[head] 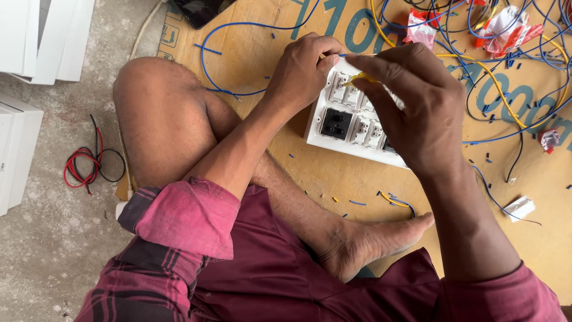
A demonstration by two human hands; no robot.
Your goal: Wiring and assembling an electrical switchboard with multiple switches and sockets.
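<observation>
A white switch plate [348, 122] lies face-down on brown cardboard [333, 179], showing the backs of several white switch modules and one black socket module. My left hand [304, 71] grips the plate's upper left edge. My right hand [411, 107] is over the plate with its fingers closed on a thin yellow wire [360, 78], whose end sits at the top row of modules. The plate's right part is hidden under my right hand.
Blue and yellow wires [506, 89] tangle at the upper right with red-and-white wrappers [506, 27]. Short wire offcuts dot the cardboard. A red and black wire coil [86, 164] lies on the concrete floor, left. White boxes [36, 36] stand far left. My crossed legs fill the middle.
</observation>
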